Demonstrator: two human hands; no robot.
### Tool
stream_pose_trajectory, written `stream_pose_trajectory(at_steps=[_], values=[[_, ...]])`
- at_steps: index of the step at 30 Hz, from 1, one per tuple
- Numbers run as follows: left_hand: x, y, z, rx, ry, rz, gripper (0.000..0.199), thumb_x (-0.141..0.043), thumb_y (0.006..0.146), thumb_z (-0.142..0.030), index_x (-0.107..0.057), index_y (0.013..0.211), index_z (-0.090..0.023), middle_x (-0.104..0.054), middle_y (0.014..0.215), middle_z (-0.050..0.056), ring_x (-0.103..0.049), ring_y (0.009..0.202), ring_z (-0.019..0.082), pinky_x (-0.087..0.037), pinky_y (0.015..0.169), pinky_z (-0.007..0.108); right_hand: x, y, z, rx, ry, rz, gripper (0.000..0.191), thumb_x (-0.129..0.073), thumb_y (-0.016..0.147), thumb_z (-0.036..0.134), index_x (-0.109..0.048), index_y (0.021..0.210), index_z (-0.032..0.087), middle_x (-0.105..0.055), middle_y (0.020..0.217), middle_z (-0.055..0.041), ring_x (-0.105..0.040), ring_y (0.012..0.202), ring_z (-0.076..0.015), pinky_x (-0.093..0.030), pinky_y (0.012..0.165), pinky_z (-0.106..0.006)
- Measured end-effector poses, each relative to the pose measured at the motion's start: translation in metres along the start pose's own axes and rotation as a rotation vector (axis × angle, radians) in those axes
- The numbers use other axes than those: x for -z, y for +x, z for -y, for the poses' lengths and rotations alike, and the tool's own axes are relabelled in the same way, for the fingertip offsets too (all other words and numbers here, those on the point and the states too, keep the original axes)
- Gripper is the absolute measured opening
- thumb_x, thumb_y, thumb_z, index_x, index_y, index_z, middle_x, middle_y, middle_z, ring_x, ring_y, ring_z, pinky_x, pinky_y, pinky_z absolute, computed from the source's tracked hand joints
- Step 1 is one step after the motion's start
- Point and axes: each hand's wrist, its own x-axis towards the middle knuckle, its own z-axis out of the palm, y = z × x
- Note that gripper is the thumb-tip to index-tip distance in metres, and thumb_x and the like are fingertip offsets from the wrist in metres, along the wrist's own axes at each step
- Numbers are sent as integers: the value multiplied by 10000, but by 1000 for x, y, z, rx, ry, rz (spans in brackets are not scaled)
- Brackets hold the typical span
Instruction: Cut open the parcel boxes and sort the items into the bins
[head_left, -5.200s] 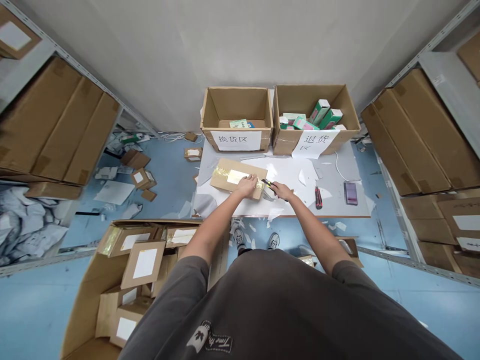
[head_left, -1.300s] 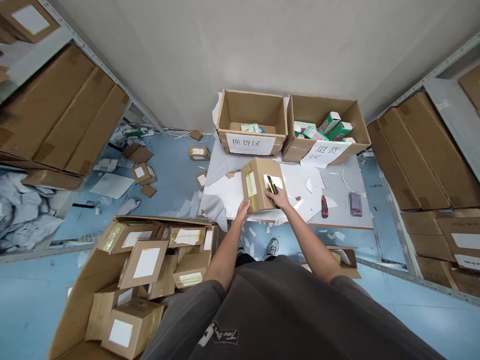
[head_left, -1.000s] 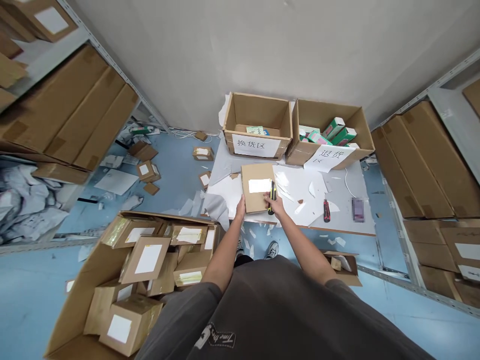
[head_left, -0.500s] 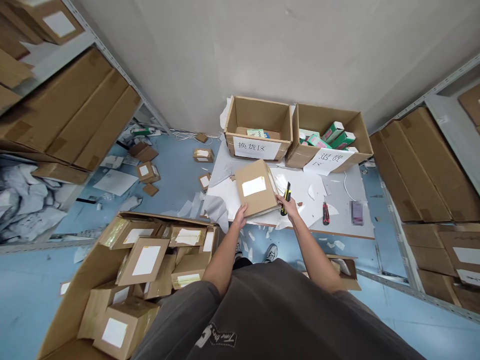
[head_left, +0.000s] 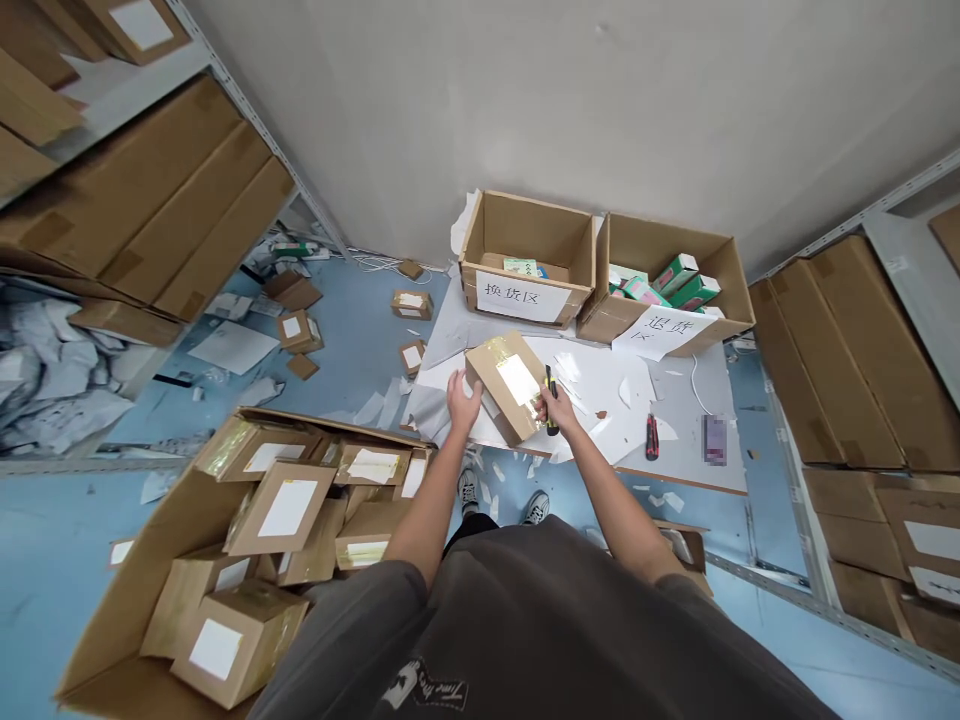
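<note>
A taped cardboard box [head_left: 501,385] with a white label stands tilted at the front of the white table [head_left: 600,430]. My left hand [head_left: 465,402] is at its left side, fingers spread; whether they touch the cardboard is hard to make out. In my right hand [head_left: 558,408] is a black and yellow utility knife [head_left: 552,388], held upright against the box's right side. Those right fingers also meet the box's edge. Paper scraps [head_left: 568,368] lie just behind the knife.
Two open cartons with handwritten signs, a left one [head_left: 525,297] and a right one [head_left: 667,335], stand along the table's back. A red and black tool [head_left: 652,437] and a blurred phone-like item [head_left: 714,440] lie right. A large carton of parcels [head_left: 112,620] stands front left.
The box has been turned and tilted, so its taped top and side now show. My left hand has shifted from its front edge to its left side. The right hand keeps the knife.
</note>
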Motion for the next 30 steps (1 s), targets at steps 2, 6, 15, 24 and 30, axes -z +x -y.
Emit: stream_pose_trajectory(at_steps=[2,6,15,24,30], values=[[17,33,-15,-210,200,171,1038,-733,940,-568,-240,1785,-221,-268,1845,134,-149,1736,336,-273,1383,481,-7,14,18,27,-111,17,333,-555,1104,579,-491,1174,260,-656,671,84,-627,429,-132,-499,438,-202],[29,74,-33,-263,447,506,1303,-811,837,-678,-104,1807,-171,-3,1879,162,-28,1736,420,-289,1362,533,-37,49,62,121,-511,128,244,-469,1156,403,-570,1286,222,-739,814,11,-692,514,-158,-556,553,-238],[25,81,-17,-308,473,575,1265,-660,908,-795,-2,1813,-206,113,1876,116,19,1739,398,-287,1360,507,-90,88,112,168,-1100,197,418,-350,1196,381,-598,1446,156,-811,1179,-147,-755,634,-190,-566,722,-280],[25,92,-14,-331,429,589,1288,-618,884,-870,1,1815,-231,88,1884,98,8,1739,406,-267,1366,539,-105,109,122,16,-1174,149,364,-573,1130,372,-632,1382,117,-795,1207,-227,-829,786,-276,-651,684,-345],[30,88,-12,-308,423,562,1257,-676,858,-835,-61,1815,-301,23,1893,71,-22,1734,433,-300,1336,610,-105,104,103,28,-890,46,405,-913,859,223,-685,1182,132,-792,933,-198,-800,656,-299,-611,463,-317]])
